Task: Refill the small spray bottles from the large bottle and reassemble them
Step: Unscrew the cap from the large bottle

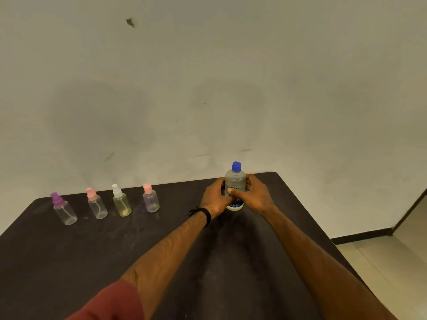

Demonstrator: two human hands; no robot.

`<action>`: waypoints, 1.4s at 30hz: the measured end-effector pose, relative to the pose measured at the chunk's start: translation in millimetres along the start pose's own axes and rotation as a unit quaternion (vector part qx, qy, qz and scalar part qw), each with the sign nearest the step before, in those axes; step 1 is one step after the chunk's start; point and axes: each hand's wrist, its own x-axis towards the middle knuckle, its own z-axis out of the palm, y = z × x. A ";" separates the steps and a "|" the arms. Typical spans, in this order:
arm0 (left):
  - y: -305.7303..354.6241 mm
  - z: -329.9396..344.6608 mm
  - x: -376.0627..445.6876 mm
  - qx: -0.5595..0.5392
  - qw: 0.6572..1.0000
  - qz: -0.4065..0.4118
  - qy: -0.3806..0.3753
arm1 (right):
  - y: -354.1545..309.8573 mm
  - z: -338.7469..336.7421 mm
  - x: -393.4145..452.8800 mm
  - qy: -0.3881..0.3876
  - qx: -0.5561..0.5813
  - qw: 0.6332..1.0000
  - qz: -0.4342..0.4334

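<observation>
The left hand (216, 197) and the right hand (256, 194) are both gripping the large clear plastic bottle with a blue cap (235, 185), fingers curling round its sides as it is standing upright on the dark table (208, 262). Well off to the left hand's side, four small clear spray bottles are standing in a row: purple-topped (63, 210), pink-topped (97, 204), white-topped with yellowish liquid (121, 202) and pink-capped (150, 198).

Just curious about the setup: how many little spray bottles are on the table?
4, in a row left of the hands: purple-capped bottle leftmost, then pink-capped bottle, white-capped bottle, and second pink-capped bottle nearest the hands. None seems hidden.
</observation>
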 end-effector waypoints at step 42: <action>13.0 3.9 -261.6 -0.013 0.999 -0.001 0.045 | -14.7 -1.4 -250.0 -0.049 0.019 0.998 -0.032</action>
